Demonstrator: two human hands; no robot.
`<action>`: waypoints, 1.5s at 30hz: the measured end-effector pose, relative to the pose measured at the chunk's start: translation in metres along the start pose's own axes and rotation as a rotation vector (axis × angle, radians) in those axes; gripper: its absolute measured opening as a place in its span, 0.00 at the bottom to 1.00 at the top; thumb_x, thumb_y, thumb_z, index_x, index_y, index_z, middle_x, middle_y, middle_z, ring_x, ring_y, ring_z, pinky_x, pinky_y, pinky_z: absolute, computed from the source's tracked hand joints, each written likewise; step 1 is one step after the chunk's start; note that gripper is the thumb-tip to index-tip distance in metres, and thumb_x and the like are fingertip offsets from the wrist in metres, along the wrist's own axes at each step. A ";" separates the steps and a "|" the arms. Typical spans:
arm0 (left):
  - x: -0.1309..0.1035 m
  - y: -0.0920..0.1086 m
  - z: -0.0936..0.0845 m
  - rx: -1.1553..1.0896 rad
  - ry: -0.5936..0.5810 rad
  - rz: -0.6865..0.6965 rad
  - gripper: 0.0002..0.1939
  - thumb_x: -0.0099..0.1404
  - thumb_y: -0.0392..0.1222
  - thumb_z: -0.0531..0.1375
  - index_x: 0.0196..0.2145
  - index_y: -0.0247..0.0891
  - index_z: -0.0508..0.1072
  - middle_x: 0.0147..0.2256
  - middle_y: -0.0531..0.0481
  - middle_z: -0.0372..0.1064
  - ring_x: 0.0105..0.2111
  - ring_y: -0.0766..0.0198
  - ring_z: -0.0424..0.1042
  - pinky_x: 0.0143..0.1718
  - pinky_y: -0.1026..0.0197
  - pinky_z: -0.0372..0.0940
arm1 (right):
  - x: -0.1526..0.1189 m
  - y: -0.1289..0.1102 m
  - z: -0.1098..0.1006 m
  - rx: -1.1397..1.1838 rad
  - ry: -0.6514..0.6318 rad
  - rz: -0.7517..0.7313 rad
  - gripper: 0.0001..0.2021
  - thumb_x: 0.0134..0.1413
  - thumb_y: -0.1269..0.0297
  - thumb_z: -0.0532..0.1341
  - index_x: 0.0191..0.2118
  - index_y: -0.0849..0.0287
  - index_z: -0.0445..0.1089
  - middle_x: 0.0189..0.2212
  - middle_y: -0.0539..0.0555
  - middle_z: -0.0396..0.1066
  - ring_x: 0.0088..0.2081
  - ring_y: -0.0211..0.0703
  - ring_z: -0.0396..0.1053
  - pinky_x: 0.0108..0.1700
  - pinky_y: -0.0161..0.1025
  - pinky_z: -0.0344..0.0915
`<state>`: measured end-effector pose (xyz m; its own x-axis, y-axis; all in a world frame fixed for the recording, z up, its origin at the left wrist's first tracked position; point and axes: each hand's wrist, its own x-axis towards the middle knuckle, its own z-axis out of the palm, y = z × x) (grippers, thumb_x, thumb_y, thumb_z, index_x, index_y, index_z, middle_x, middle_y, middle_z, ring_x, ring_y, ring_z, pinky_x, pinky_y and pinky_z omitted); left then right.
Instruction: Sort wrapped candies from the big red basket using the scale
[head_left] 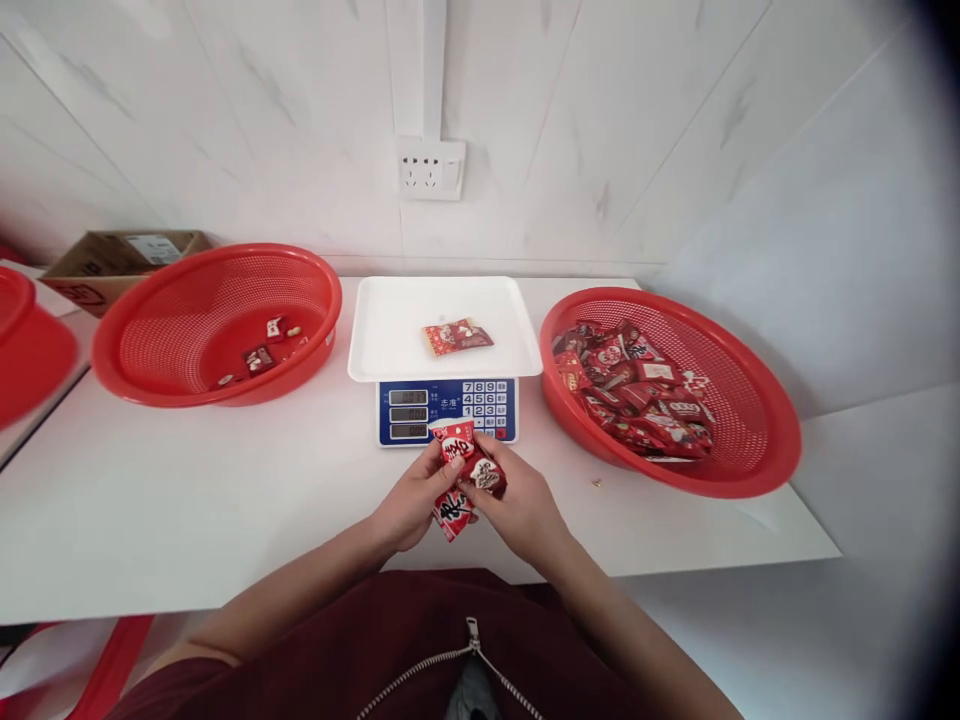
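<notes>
Several small red snack packets (453,508) are between my two hands, just in front of the scale. My left hand (416,497) is closed round the packets from the left, its thumb over them. From the right, my right hand (519,500) grips a dark red packet (485,474) with a cream print. The scale (450,410) has a blue keypad panel, and the packets overlap its lower edge. On its white tray (382,330) lie red packets (457,336), side by side or overlapping.
A red basket (757,420) full of red packets stands on the right. The left red basket (165,300) holds a few packets. Behind it is a cardboard box (97,262). A tiny gold piece (597,483) lies on the white table (300,520).
</notes>
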<state>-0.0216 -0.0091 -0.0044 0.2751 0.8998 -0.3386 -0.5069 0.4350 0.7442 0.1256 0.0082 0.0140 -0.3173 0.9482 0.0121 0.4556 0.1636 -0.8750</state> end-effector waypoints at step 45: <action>0.089 0.170 -0.010 1.340 0.381 0.498 0.20 0.61 0.53 0.54 0.44 0.37 0.70 0.40 0.45 0.68 0.38 0.59 0.68 0.38 0.60 0.63 | -0.019 0.083 0.005 1.234 -0.148 0.444 0.19 0.31 0.65 0.72 0.32 0.58 0.66 0.21 0.45 0.65 0.20 0.30 0.57 0.21 0.28 0.48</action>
<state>-0.0914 0.1454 0.0856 -0.0306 0.9903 0.1353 0.6905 -0.0770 0.7192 0.1656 0.0021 -0.0610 -0.4616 0.8050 -0.3727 -0.4835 -0.5805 -0.6552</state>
